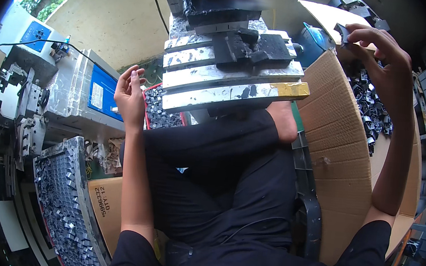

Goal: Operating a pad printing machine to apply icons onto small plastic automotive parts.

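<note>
Small dark-grey part (pixel 342 34), head view: held up at upper right, pinched between thumb and fingertips of the right hand (pixel 380 49). Grip closed on it; one edge looks concave, material cannot be told. Position: above the open top of a large cardboard box (pixel 331 166), in front of a raised pale flap (pixel 321 17). Right forearm extends up along the far side of the box.

Box contents: heap of small black and silvery pieces (pixel 373 111), orientation mixed.

Left hand (pixel 131 93): raised just left of the slotted machine table (pixel 211 97), fingers loosely bent and parted, grip open.

Table: pale, dark smears, yellow tape patch (pixel 290 90) at its near right corner. Black fixture block (pixel 276 50) sits on top, below the dark machine head (pixel 221 4); top of the head blurred.

Beyond the left wrist: red-rimmed bin (pixel 147 109) filled with small grey pieces (pixel 165 117). Lower left: tilted tray (pixel 84 184) packed with similar grey pieces, beside a printed brown carton (pixel 105 202). Far left: grey machine housing with a blue panel (pixel 104 88).

Bare foot (pixel 284 124) beneath the table's right end.
</note>
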`<state>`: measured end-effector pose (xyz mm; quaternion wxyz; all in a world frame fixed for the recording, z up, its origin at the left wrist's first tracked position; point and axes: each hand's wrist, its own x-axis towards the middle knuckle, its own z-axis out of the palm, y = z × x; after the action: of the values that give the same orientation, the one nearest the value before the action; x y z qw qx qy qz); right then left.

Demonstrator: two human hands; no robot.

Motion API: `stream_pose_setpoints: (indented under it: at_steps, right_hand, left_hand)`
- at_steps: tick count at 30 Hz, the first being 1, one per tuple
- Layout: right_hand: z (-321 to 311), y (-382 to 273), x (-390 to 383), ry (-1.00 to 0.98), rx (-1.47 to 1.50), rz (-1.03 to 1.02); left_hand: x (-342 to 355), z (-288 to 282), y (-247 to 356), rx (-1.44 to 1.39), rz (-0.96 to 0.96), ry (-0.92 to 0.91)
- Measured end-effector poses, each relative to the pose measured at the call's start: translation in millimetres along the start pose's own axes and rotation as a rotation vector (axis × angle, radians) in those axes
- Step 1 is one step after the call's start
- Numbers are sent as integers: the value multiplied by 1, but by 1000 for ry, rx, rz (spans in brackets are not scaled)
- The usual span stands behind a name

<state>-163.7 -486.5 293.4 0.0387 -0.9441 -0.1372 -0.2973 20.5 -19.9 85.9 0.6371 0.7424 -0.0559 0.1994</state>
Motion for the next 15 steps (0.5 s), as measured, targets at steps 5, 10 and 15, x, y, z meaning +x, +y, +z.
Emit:
stream_pose_setpoints:
  at_steps: [5, 10, 15]
  right_hand:
    - [11, -101, 19, 29, 156, -315]
    - [15, -119, 17, 69, 206, -356]
    - [27, -121, 28, 143, 273, -363]
  left_hand:
    - [-37, 19, 84, 1, 306, 78]
    - [-45, 31, 147, 75, 560, -128]
    - [-40, 60, 198, -205, 237, -423]
